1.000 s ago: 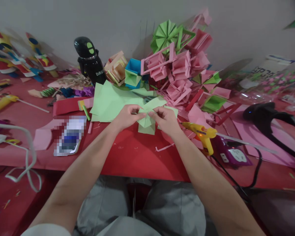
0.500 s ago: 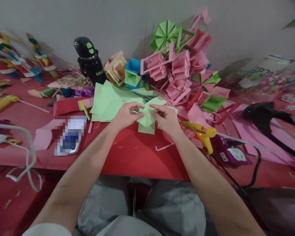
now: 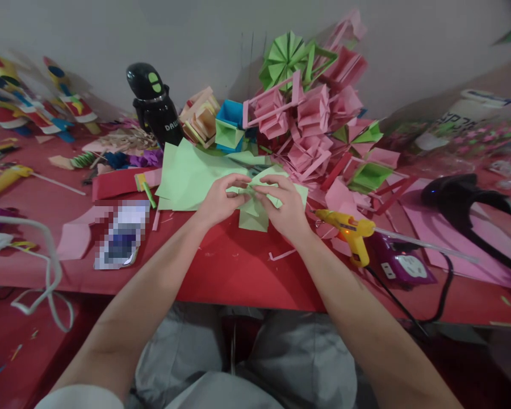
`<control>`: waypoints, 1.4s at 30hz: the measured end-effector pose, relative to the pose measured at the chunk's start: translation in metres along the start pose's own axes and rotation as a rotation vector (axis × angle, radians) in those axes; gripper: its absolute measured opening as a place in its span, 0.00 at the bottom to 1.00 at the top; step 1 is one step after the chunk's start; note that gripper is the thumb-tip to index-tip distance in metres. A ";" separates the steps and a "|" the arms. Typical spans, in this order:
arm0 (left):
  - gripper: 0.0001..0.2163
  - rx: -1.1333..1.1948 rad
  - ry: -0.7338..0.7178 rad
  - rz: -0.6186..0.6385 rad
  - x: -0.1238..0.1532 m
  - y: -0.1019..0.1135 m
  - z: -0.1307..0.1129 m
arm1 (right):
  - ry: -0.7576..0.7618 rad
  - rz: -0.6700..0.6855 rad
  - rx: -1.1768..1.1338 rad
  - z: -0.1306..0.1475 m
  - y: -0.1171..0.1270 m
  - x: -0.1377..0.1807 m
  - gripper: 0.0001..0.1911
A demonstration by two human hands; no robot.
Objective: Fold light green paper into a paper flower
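Note:
Both hands meet over a small piece of light green paper, pinching it near its middle. My left hand grips it from the left with thumb and forefinger. From the right, my right hand holds it between thumb and fingers, partly covering it. Below the hands a green paper square lies on the red table cover. Larger light green sheets spread out behind my left hand. The exact fold between the fingertips is hidden.
A yellow glue gun rests right of my hands, beside a purple power socket. Pink and green folded paper pieces pile up behind. A black bottle stands at back left; a phone lies at left.
My fingers have drawn closer together on the green paper. The right hand has moved slightly left, and its fingers now bend over the paper's middle.

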State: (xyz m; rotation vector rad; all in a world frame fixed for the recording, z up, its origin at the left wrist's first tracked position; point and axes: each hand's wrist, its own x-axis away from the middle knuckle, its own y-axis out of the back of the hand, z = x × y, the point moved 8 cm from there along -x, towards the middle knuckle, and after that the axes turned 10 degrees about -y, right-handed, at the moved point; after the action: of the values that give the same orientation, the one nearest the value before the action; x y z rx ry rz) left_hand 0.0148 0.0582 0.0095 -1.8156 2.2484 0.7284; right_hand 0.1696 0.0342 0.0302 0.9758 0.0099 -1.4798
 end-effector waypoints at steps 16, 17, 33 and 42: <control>0.08 -0.045 0.110 0.036 0.002 -0.002 0.006 | -0.163 0.043 -0.036 -0.012 0.001 -0.001 0.13; 0.08 -0.065 0.118 0.039 0.002 -0.001 0.005 | -0.193 0.066 -0.033 -0.015 0.001 -0.002 0.12; 0.04 -0.567 -0.013 0.359 0.007 -0.014 0.012 | -0.284 0.373 0.120 -0.031 -0.025 0.005 0.10; 0.04 -0.513 0.045 0.329 0.005 -0.011 0.019 | -0.370 0.352 0.121 -0.031 -0.022 0.003 0.08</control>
State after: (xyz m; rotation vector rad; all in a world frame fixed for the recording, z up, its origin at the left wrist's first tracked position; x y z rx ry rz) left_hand 0.0211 0.0609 -0.0120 -1.6605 2.5992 1.4493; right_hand 0.1692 0.0534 -0.0031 0.7400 -0.5005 -1.3212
